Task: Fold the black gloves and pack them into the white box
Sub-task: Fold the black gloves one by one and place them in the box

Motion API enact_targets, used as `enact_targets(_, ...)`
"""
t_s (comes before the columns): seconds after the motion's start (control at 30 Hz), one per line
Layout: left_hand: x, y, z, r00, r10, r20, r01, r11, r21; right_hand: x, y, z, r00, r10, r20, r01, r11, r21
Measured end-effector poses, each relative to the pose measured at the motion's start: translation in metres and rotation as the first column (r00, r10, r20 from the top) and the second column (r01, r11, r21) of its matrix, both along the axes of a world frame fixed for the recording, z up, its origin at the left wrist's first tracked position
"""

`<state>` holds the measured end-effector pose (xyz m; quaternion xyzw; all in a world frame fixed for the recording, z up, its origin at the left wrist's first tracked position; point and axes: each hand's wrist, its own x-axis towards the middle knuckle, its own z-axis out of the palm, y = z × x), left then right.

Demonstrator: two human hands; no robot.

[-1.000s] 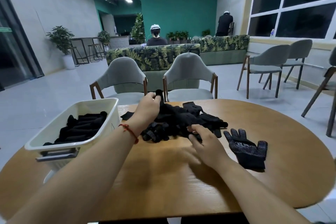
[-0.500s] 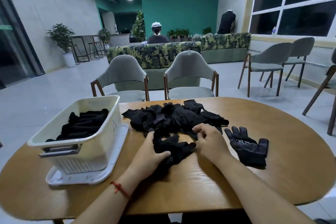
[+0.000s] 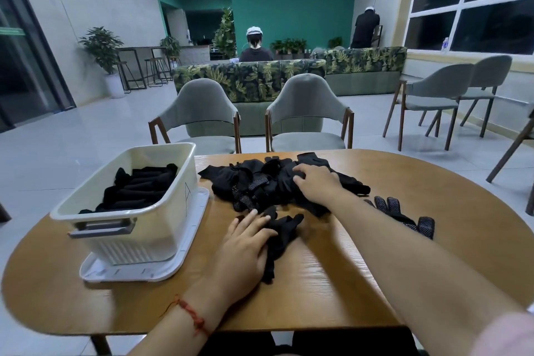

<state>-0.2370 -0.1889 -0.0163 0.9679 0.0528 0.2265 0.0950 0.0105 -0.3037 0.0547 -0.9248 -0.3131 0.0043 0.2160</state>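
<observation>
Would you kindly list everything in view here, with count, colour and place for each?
table: one, wooden, foreground.
white box: one, white, table's left, on a tray.
folded gloves: several, black, inside the box.
glove pile: one, black, table centre.
loose glove: one, black, nearside of pile.
dotted glove: one, black, right of pile.
chairs: at least four, grey, beyond the table.
left hand: one, rests flat on the loose glove.
right hand: one, fingers curled into the glove pile.

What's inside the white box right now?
Black gloves lie piled inside the white box, and nothing else shows in there. The top gloves and the near wall cover the lower layers and the box floor, so the glove count can't be told.
</observation>
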Motion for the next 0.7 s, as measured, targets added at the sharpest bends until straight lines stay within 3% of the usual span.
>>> enact_targets(0.07, 0.0, 0.0, 0.001, 0.993, -0.008, -0.122, -0.004, 0.995, -0.096, 0.008, 0.008, 0.001, 1.0, 0.002, -0.013, -0.001, 0.999, 0.039)
enact_targets(0.13, -0.001, -0.002, 0.002, 0.977, -0.031, -0.211, 0.014, 0.997, -0.082, 0.011, 0.008, 0.003, 1.0, 0.014, -0.003, -0.013, 0.994, 0.113)
enact_targets(0.2, -0.002, -0.002, 0.003, 0.962, -0.067, -0.265, 0.053, 0.997, -0.06, 0.011, 0.006, 0.008, 0.999, 0.029, -0.018, -0.022, 0.958, 0.284)
enact_targets(0.3, -0.006, -0.004, 0.007, 0.934, -0.119, -0.337, 0.107, 0.993, -0.055, 0.001, -0.005, 0.017, 0.991, 0.059, -0.121, 0.02, 0.823, 0.567)
enact_targets(0.4, -0.01, -0.005, 0.012, 0.938, -0.186, -0.292, 0.171, 0.982, -0.076, -0.01, -0.02, 0.018, 0.974, 0.056, -0.22, 0.124, 0.683, 0.72)
enact_targets(0.5, -0.01, -0.006, 0.017, 0.966, -0.258, -0.035, 0.241, 0.938, -0.25, -0.016, -0.038, 0.013, 0.925, 0.07, -0.373, 0.235, 0.665, 0.709)
enact_targets(0.57, -0.005, -0.006, 0.023, 0.983, -0.148, 0.111, 0.181, 0.889, -0.421, -0.017, -0.05, 0.009, 0.893, 0.065, -0.446, 0.262, 0.73, 0.631)
enact_targets(0.63, 0.007, -0.001, 0.029, 0.995, 0.003, 0.096, 0.041, 0.89, -0.455, -0.017, -0.059, 0.007, 0.893, 0.034, -0.449, 0.23, 0.823, 0.52)
enact_targets(0.7, 0.019, 0.003, 0.033, 0.998, 0.059, -0.01, -0.058, 0.916, -0.396, -0.017, -0.063, 0.007, 0.923, -0.001, -0.385, 0.169, 0.9, 0.401)
